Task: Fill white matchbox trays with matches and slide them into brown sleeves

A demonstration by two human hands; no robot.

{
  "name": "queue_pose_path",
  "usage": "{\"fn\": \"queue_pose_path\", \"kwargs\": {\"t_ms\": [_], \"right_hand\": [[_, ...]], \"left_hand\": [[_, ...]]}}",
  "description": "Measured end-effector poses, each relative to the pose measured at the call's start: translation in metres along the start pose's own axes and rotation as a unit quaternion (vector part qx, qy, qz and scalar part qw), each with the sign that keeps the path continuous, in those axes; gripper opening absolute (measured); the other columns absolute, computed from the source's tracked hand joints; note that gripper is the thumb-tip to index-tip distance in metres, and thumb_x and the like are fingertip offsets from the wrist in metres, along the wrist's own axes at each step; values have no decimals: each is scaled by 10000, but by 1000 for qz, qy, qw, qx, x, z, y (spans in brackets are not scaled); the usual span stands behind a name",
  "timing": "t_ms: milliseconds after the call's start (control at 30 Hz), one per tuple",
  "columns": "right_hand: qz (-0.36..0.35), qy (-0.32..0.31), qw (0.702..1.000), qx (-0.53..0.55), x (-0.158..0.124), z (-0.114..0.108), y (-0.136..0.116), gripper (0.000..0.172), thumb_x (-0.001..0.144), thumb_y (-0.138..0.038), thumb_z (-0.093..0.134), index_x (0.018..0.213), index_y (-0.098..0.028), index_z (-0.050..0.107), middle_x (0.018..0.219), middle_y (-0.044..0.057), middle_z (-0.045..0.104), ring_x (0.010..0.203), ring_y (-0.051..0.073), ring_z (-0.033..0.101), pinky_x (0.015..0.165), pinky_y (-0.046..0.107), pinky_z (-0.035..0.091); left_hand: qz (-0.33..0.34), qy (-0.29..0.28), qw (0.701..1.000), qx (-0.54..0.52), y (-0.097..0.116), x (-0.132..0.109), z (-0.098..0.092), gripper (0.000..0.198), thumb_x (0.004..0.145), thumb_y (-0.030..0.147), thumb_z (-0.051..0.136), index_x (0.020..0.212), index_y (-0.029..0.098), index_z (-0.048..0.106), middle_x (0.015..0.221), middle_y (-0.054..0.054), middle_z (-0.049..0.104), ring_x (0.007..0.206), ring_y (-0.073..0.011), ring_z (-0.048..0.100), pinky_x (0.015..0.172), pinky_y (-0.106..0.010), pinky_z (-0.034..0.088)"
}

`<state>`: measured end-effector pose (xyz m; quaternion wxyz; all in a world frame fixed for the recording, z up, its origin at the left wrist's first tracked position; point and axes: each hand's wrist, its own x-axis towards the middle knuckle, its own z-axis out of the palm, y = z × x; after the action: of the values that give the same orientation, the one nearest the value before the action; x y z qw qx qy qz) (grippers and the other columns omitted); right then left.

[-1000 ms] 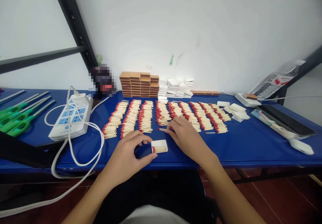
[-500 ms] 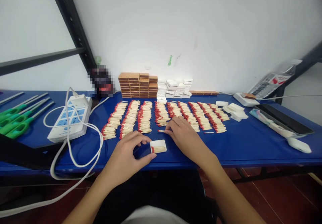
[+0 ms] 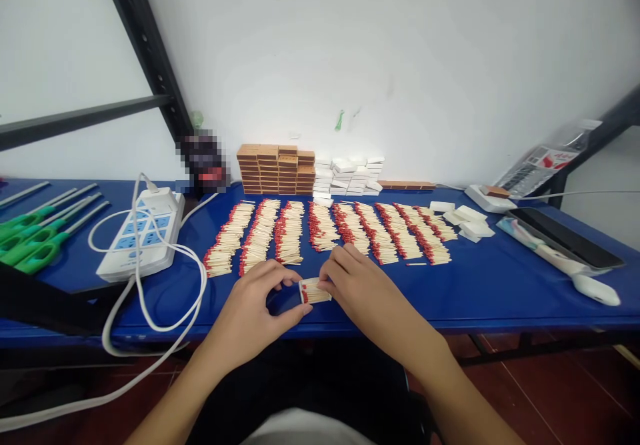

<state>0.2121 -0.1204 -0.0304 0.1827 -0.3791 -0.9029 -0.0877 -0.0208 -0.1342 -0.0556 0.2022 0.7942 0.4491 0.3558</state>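
A small white matchbox tray [image 3: 301, 293] lies near the table's front edge, with red-headed matches [image 3: 314, 296] inside, their heads toward the left. My left hand [image 3: 260, 301] steadies its left end between thumb and index finger. Over the tray's right end, my right hand [image 3: 357, 285] pinches the tail of a match or matches placed in the tray; its fingertips cover that end, so how many it grips is hidden. Behind both hands, loose matches [image 3: 323, 228] are spread in several slanted rows.
Brown matchboxes [image 3: 275, 170] are stacked by the wall beside piled white trays [image 3: 345, 177]. More white trays [image 3: 467, 218] lie at right, near a phone [image 3: 565, 235] and a plastic bottle [image 3: 547, 158]. To the left are a corded power strip [image 3: 143, 238] and green-handled scissors [image 3: 40, 241].
My right hand has moved left and toward me, bringing a match from the table surface to the tray. Matches now cover more of the tray. My left hand has stayed put.
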Motion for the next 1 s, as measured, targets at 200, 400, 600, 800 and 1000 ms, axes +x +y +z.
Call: {"fn": "queue_pose_path", "kwargs": {"t_ms": [200,400,600,800,1000], "right_hand": [[61,48,989,129,1,5,17,99,1089,-206,595,1044,-214,684,1040,80,687,999,250,634,883,405,544],[92,54,992,60,3,26,46,144,1059,-169,606,1153,-202,710,1106,119,678,1081,309,596,964,494,515],[92,57,992,69,3,26,45,75,1058,-188,629,1012,-193,687,1054,104,669,1048,295,568,951,474,502],[90,44,993,63,4,29,45,104,1069,-181,600,985,-199,659,1062,110,678,1042,292,564,933,458,499],[85,36,995,45,4,33,46,122,1082,-195,588,972,-197,641,1038,107,673,1016,289,554,905,449,490]], "left_hand": [[-4,-4,1000,-4,1,0,0,222,899,292,848,1088,268,734,1055,-13,709,984,-208,677,888,-346,531],[-7,-5,1000,-2,1,-1,-1,226,903,297,849,1100,272,740,1055,-9,707,988,-203,676,899,-345,532],[0,-2,1000,3,1,0,0,232,907,289,846,1112,271,738,1055,-14,711,984,-205,675,902,-350,533],[2,-3,1000,6,1,-1,0,231,908,308,845,1109,267,739,1053,-28,716,982,-217,679,896,-357,541],[5,-1,1000,6,1,0,0,225,908,296,841,1106,267,738,1045,-19,717,968,-208,681,880,-345,542]]}}
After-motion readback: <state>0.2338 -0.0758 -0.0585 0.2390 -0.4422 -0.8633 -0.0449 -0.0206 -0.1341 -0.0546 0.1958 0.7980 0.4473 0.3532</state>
